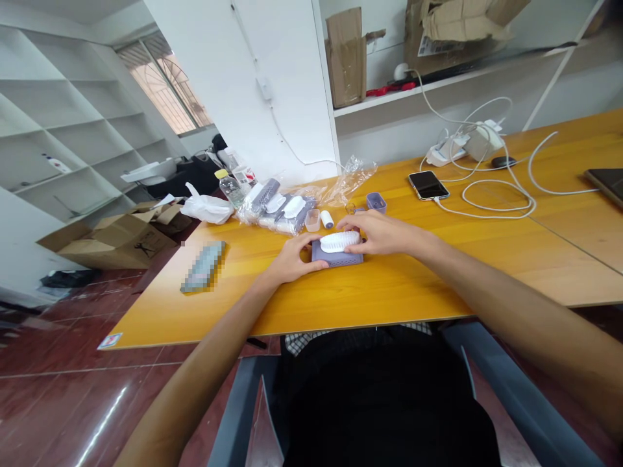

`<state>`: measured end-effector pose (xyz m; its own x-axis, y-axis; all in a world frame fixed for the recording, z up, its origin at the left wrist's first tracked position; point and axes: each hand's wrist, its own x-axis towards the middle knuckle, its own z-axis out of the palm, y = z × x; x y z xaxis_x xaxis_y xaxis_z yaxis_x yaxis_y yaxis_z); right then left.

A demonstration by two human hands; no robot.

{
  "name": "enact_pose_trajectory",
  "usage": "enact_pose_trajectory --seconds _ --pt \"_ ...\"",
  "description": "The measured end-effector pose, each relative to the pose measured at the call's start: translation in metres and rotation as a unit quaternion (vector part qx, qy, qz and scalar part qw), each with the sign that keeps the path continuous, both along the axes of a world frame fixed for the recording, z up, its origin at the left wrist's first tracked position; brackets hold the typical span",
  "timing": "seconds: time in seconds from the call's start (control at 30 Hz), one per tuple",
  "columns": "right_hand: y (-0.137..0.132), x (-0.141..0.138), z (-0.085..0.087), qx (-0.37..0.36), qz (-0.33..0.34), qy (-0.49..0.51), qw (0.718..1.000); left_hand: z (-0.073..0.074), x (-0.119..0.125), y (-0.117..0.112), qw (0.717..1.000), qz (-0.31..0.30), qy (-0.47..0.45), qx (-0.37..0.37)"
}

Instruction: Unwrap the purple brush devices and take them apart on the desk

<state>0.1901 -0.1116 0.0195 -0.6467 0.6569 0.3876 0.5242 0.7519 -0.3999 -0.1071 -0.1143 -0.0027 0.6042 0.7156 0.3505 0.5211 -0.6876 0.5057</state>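
One white ribbed piece (335,243) sits atop one purple box (339,261) on the tabletop (370,295), both long axes left to right. The left grip (294,261) clasps the box's left end; the right grip (374,232), curled, seemingly pinches the piece.

From the wearer's head, one wide view looks forward and down on the nearby left hand (294,259) and right hand (374,232) mid-frame, with white shelving (73,100) farther off, upper left.
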Motion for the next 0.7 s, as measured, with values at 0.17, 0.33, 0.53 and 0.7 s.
enact_pose_trajectory --seconds 0.17,0.33,0.53,0.7 --pt "0.005 -0.003 -0.006 -0.004 0.017 0.045 0.999 0.0 0.001 0.0 1.0 0.013 0.004 0.011" --pt "0.005 -0.007 -0.008 0.01 0.035 0.07 0.997 -0.001 -0.001 0.001 1.0 0.006 0.011 0.011" --pt "0.004 -0.009 -0.005 0.018 0.034 0.076 0.996 -0.002 -0.001 0.002 1.0 0.017 0.009 0.014" --pt "0.002 -0.013 -0.008 0.036 0.046 0.094 0.994 -0.002 -0.001 0.004 1.0 0.018 0.003 0.012"
